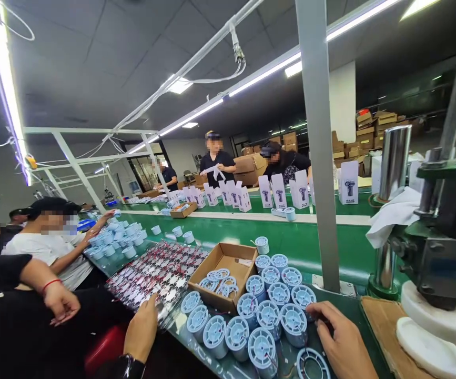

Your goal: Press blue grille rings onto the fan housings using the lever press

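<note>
My left hand (143, 323), with a dark watch at the wrist, is at the near edge of the bench, left of the blue housings; its fingers look curled, and what they hold, if anything, is hidden. My right hand (340, 337) reaches in from the lower right, fingers bent, the fingertips beside a round light-blue housing (293, 319). Several such housings stand upright in rows, with spoked tops. Near my right hand lies a loose blue ring (313, 364). Behind the rows, a cardboard tray (220, 255) contains blue rings (218, 279).
A press (441, 263) with white round pads stands at the right, beside a grey post (322, 158). Many circuit parts (152, 273) cover the bench at the left. A co-worker's hand (60, 302) is near my left arm. White boxes (279, 190) stand beyond the green belt (228, 229).
</note>
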